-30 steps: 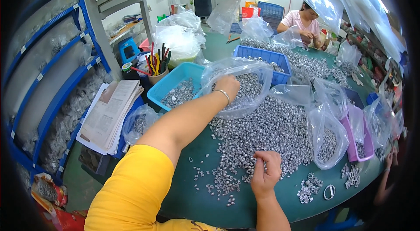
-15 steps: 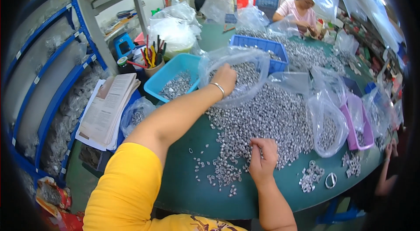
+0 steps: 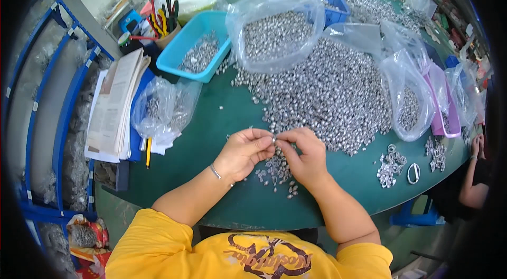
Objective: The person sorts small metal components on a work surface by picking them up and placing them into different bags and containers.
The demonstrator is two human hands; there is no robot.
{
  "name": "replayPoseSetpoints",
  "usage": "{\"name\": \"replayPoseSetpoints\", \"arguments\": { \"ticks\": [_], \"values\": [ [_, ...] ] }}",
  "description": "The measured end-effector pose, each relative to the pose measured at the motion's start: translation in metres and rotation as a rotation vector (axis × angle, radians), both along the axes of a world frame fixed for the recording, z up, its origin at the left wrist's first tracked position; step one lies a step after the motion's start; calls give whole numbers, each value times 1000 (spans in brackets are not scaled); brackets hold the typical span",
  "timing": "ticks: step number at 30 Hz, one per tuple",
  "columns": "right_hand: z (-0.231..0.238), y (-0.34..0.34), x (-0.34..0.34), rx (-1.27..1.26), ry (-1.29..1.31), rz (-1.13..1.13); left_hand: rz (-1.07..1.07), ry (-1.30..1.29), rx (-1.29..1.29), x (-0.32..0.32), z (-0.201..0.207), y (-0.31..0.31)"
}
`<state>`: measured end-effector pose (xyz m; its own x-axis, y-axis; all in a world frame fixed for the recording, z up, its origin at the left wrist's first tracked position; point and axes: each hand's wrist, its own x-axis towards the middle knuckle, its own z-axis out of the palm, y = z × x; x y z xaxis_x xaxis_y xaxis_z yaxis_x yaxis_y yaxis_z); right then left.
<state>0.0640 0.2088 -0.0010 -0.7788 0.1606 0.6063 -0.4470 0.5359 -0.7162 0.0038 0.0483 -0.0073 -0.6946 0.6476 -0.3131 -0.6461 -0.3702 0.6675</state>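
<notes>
Fingertip to fingertip, my left hand (image 3: 244,151) and my right hand (image 3: 305,157) meet above the near edge of a heap. Between them they pinch one small silvery metal piece (image 3: 273,140), too small to make out fully. The large heap of small grey metal pieces (image 3: 327,94) spreads behind my hands, and a few loose pieces (image 3: 275,172) lie below them. At the heap's far left stands an open clear plastic bag (image 3: 238,41) filled with similar pieces. My left wrist wears a metal bangle (image 3: 215,171).
Left of the bag is a turquoise bin (image 3: 182,72); behind, a blue crate (image 3: 338,16). Papers (image 3: 113,104), a yellow pen (image 3: 148,153) and another bag (image 3: 166,102) lie left. Right are ring-like pieces (image 3: 391,167), a bangle (image 3: 413,173), and a purple basket (image 3: 442,104). Other people sit around the table.
My left hand has come back from the open bag toward me and now meets my right hand, which has moved slightly left and up. The view has tilted downward.
</notes>
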Motion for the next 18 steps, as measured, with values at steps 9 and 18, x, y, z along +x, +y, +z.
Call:
{"name": "replayPoseSetpoints", "arguments": {
  "ticks": [9, 18],
  "values": [
    [-5, -5, -1, 1, -68, 28, 80, 105, 2, 6, -5, -4],
    [-5, -5, -2, -40, -110, 94, 45, 117, -76, 4, -2, -3]
  ]
}}
